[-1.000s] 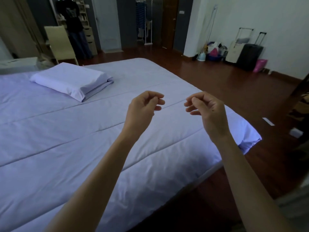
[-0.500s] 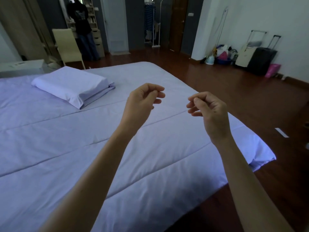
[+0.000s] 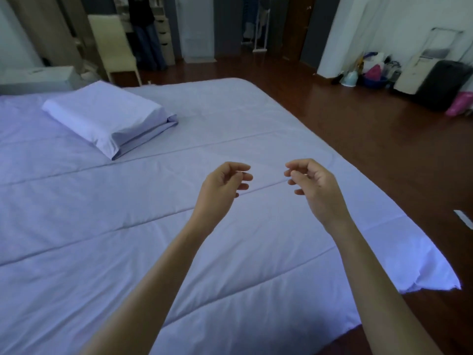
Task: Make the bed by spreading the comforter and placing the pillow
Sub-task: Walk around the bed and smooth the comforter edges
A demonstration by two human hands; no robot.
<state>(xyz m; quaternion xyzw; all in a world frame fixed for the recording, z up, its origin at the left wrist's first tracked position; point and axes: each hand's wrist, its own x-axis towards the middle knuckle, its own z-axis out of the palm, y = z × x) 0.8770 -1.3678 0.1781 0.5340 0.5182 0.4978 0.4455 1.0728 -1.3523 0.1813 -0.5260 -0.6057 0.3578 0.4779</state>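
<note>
A pale lavender quilted comforter lies flat over the whole bed, its near right corner hanging past the mattress edge. A matching pillow rests on it at the far left. Both my arms reach out over the middle of the bed. My left hand and my right hand hover above the comforter, a little apart, fingers loosely curled and holding nothing.
Dark wooden floor runs along the bed's right side. Suitcases and bags stand by the white wall at the far right. A cream chair and a white side table sit beyond the bed's far end.
The view has tilted down and shifted over the bed. Both hands stay raised and empty, now lower in view and slightly closer together.
</note>
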